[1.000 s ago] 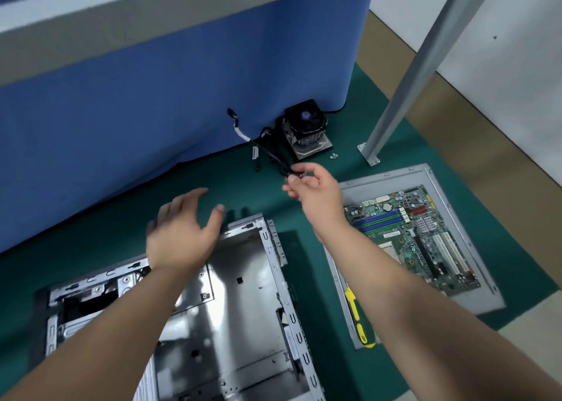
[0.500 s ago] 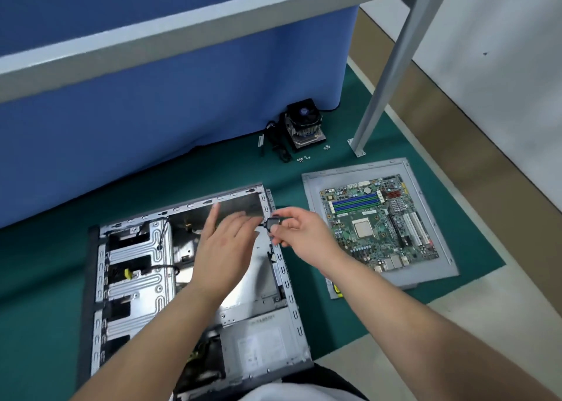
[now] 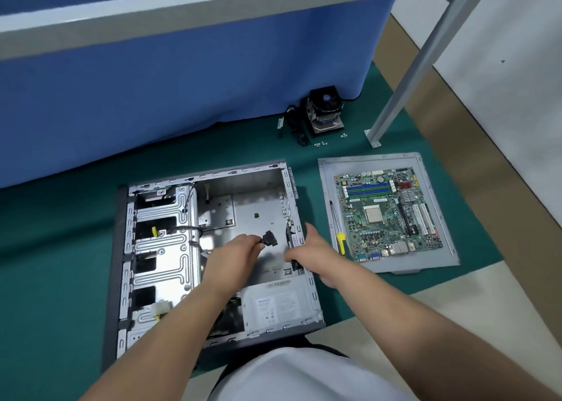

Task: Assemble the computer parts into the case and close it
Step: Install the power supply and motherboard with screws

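Observation:
The open grey computer case point(image 3: 161, 257) lies on its side on the green mat, drive bays at the left, the power supply point(image 3: 276, 306) at its near right corner. My left hand point(image 3: 234, 254) is over the case's middle and pinches a black cable connector point(image 3: 269, 238). My right hand point(image 3: 313, 254) rests at the case's right wall; its fingertips are hidden, so its grip is unclear. The green motherboard point(image 3: 387, 215) lies on the grey side panel point(image 3: 327, 172) to the right of the case. The CPU cooler with its fan point(image 3: 325, 108) stands at the back.
A yellow-handled screwdriver point(image 3: 340, 239) lies on the panel's left edge. Small screws point(image 3: 320, 143) and black cables point(image 3: 293, 125) lie near the cooler. A blue cloth wall stands behind, a grey metal leg point(image 3: 404, 96) at the right. Bare floor lies beyond the mat.
The view has dropped toward the case. Both hands came back from the cables by the cooler to over the case, and the black connector went from my right hand to my left.

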Motion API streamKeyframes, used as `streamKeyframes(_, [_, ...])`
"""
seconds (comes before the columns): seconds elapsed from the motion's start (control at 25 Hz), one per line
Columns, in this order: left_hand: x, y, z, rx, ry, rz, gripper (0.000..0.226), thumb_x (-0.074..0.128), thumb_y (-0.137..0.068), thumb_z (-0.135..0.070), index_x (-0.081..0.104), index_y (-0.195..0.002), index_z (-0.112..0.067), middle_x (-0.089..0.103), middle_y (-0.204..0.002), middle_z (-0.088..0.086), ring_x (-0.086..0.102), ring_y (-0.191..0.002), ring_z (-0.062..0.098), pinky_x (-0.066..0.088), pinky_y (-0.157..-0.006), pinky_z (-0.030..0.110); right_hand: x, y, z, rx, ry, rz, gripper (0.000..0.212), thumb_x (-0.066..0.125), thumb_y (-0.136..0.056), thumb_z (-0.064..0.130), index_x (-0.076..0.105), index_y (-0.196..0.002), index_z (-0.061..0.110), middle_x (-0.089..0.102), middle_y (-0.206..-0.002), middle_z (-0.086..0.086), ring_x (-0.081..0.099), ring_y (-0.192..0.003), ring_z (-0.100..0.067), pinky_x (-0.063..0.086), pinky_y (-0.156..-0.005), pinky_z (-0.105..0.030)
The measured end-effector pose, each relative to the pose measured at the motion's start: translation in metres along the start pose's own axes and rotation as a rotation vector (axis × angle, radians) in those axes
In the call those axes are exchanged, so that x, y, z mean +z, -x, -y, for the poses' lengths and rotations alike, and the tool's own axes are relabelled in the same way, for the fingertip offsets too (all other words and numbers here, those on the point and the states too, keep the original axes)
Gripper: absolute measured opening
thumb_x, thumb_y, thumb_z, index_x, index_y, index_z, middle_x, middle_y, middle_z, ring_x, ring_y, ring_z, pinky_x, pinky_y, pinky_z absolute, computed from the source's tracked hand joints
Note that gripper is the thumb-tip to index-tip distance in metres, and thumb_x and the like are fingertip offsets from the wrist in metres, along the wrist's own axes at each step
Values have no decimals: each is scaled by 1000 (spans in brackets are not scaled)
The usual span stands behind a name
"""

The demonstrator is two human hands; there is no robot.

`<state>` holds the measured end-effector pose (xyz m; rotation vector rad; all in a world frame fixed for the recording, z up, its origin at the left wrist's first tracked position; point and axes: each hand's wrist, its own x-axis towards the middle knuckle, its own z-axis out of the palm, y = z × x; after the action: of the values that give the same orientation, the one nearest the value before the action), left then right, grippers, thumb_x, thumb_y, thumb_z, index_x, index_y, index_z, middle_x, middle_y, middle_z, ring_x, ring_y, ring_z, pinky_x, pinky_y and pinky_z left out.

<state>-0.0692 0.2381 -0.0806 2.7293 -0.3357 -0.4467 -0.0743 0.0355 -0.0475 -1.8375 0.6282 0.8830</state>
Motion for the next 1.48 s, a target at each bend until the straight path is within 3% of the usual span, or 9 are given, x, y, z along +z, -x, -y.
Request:
streamKeyframes(0.2, [8, -4, 15, 0, 2, 109, 33, 42, -104, -50, 65, -120, -33, 68, -111, -6, 65, -103, 20, 51, -76, 33, 16, 0, 2, 74, -79, -87, 44, 61, -79, 1, 47, -120, 10, 60, -105, -1, 59, -95, -14, 55, -82, -33])
streamKeyframes(0.48, [17, -17, 36, -112, -4, 267, 30, 51, -98, -48, 67, -121, -37, 70, -120, -3, 66, -106, 23, 48, -72, 30, 37, 1, 14, 24, -108, -81, 45, 57, -75, -1, 53, -117, 13, 62, -110, -6, 60, -95, -20, 50, -74, -30])
streamKeyframes(0.6, [23, -27, 38, -132, 61, 342, 28, 56, -97, -44, 70, -119, -35, 71, -121, -1, 64, -108, 23, 51, -79, 30, 38, -4, 16, 31, -120, -63, 45, 62, -75, 2, 54, -118, 15, 63, -113, -6, 60, -99, -21, 53, -84, -35])
streamKeyframes(0.72, [28, -36, 36, -112, 88, 395, 25, 62, -95, -45, 73, -116, -36, 72, -118, -4, 64, -106, 20, 50, -81, 28, 32, -2, 13, 27, -255, 60, 55, 75, -89, 36, 50, -136, 24, 62, -130, 12, 57, -114, -10, 45, -101, -34])
streamKeyframes(0.84, [35, -45, 34, -82, 140, 413, 26, 68, -92, -41, 74, -117, -32, 73, -119, -6, 65, -111, 18, 51, -90, 26, 19, -5, 6, 152, -456, 138, 98, 51, -83, 83, 25, -162, 30, 28, -165, 10, 23, -153, -20, 13, -126, -45])
streamKeyframes(0.96, [41, -52, 28, -72, 190, 404, 23, 70, -94, -34, 75, -116, -28, 74, -115, -4, 65, -107, 17, 47, -88, 22, 10, -14, -11, 226, -583, 136, 94, 33, -94, 79, 14, -163, 19, 11, -171, -5, 9, -158, -24, 2, -126, -46])
streamKeyframes(1.2, [52, -52, 18, -62, 372, 422, 13, 71, -93, -23, 69, -90, -35, 72, -84, -10, 65, -75, 10, 42, -66, 11, 4, -31, -41, 153, -651, 158, 74, 34, -104, 63, 38, -156, 10, 47, -156, -10, 45, -144, -25, 25, -125, -44])
streamKeyframes(1.32, [53, -45, 18, -20, 435, 419, 19, 73, -91, -17, 72, -85, -35, 75, -83, -8, 68, -77, 8, 51, -74, 25, 6, -40, -54, 121, -694, 114, 66, 41, -104, 58, 52, -145, 7, 68, -133, -10, 65, -123, -22, 43, -116, -44])
streamKeyframes(1.48, [55, -44, 20, 119, 336, 393, 10, 71, -92, -23, 78, -99, -21, 78, -91, -3, 71, -83, 17, 55, -80, 36, 12, -43, -66, 81, -756, 71, 61, 47, -104, 53, 55, -141, 6, 73, -124, -8, 71, -113, -18, 49, -110, -41])
